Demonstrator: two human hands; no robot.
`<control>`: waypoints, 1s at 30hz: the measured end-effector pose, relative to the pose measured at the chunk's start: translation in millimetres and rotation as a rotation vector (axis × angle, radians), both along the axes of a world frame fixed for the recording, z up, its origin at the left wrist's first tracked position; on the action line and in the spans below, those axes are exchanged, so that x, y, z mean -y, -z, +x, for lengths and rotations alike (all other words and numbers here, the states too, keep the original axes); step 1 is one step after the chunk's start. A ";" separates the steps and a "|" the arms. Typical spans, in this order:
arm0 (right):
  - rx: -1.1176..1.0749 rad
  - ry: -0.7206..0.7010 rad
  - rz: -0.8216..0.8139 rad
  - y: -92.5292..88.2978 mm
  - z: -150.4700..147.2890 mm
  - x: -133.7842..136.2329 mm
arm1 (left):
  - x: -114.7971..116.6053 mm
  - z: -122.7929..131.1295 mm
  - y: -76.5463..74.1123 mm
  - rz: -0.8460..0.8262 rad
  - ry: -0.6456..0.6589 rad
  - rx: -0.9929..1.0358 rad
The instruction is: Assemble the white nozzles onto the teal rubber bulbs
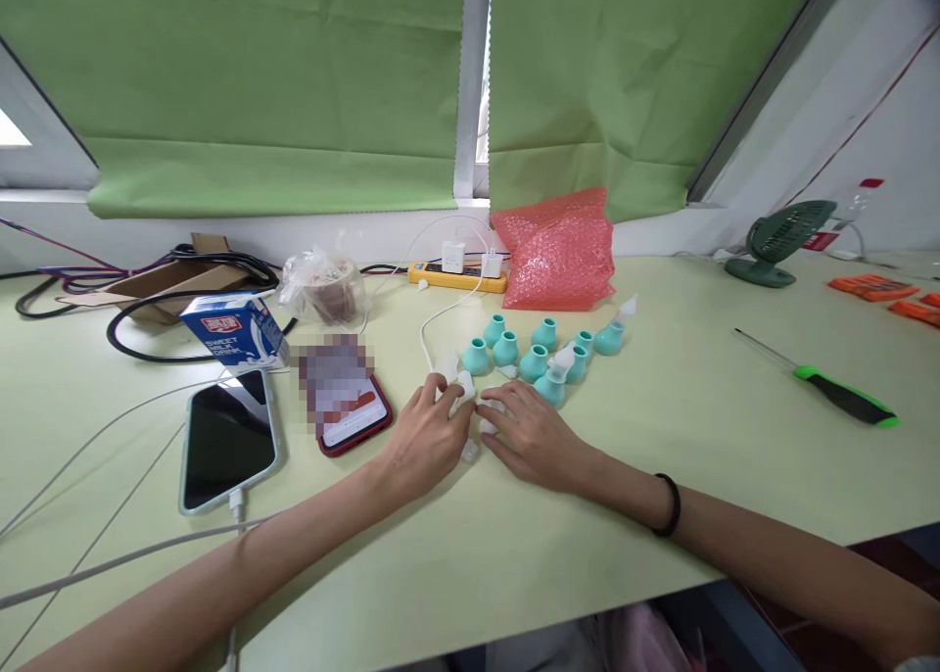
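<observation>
Near the middle of the table my hands almost meet over a cluster of small translucent white plastic tips (470, 449). The fingers of my left hand (430, 439) are curled among them, and what they grip is hidden. My right hand (540, 442) has its thumb and fingers bent around a white plastic tip (491, 419). Just beyond the hands stand several teal rubber bulbs (533, 363) with open necks. A teal bulb (609, 338) at the right of the group has a translucent pointed tip (627, 307) in its neck. Another pointed tip (562, 360) shows above the nearest bulb.
Left lie a red-edged phone (356, 412) and a charging phone (230, 442) with cables, beside a blue milk carton (235, 329). Behind are a yellow power strip (433, 279) and a pink bubble-wrap bag (554, 256). Right are a screwdriver (837, 393) and a green fan (782, 236).
</observation>
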State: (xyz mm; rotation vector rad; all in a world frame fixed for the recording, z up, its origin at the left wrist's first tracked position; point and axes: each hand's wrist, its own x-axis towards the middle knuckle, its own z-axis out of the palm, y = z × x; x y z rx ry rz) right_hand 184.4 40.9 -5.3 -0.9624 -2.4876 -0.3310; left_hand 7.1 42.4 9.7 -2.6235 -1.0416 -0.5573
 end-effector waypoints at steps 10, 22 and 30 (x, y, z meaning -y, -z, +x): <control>-0.178 0.046 -0.055 5.4 2.7 -3.0 | -25.5 21.6 -3.2 -0.104 -0.080 -0.123; -0.366 -0.127 0.020 3.2 4.9 1.1 | -31.6 30.4 -12.6 -0.109 -0.049 -0.229; -0.335 -0.293 -0.110 -0.4 3.2 20.2 | -34.7 20.3 -17.3 -0.145 0.088 -0.332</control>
